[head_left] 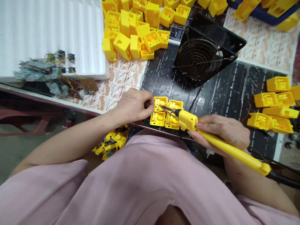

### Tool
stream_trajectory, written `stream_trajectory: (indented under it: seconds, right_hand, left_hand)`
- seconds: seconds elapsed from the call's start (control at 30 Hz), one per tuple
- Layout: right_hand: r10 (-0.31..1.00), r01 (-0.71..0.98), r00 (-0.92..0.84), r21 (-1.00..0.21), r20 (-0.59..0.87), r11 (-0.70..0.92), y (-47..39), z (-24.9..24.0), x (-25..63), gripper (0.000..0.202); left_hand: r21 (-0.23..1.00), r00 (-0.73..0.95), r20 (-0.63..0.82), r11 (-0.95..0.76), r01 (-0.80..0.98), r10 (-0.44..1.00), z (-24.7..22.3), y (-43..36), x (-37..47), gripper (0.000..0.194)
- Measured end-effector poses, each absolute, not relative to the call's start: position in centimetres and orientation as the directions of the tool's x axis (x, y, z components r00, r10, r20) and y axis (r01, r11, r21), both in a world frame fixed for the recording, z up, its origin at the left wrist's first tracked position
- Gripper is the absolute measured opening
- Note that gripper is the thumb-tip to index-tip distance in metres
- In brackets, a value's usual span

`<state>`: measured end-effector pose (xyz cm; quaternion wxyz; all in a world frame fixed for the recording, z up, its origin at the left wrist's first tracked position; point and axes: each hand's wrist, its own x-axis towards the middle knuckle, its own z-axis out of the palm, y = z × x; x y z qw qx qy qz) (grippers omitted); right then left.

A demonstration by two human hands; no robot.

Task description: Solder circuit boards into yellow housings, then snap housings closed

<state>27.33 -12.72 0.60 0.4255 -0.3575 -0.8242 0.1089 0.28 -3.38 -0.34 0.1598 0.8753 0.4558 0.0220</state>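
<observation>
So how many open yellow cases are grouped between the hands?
4: far left case, far right case, near left case, near right case. The yellow tool partly covers the group.

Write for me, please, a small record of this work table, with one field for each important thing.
left hand: at the left edge of the front boxes, thin wire by its fingers; grip unclear
right hand: holds the yellow soldering iron
iron tip: over the front boxes
front boxes: four, yellow, open side up, two by two
fan: black, beyond the front boxes
loose boxes: yellow, piled far side, more at right
circuit boards: heaped, with wires, by the white foam
</observation>
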Motion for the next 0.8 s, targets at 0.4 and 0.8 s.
stream_trajectory:
  seconds: [0.4, 0.8]
  right_hand:
    - [0.595, 0.43, -0.553, -0.411, 0.584, 0.804, -10.9, 3.0, 27.2, 0.015]
    - [0.758, 0.583, -0.464, -0.486, 0.459, 0.651, -12.2, 3.6, 28.3, 0.019]
  left_hand:
    - [0.366, 0.579, -0.115, -0.507, 0.78, 0.807, -0.8, -3.3, 0.5, 0.031]
    - [0.324, 0.567, -0.149, -0.501, 0.802, 0.81, -0.6, -3.3, 0.8, 0.027]
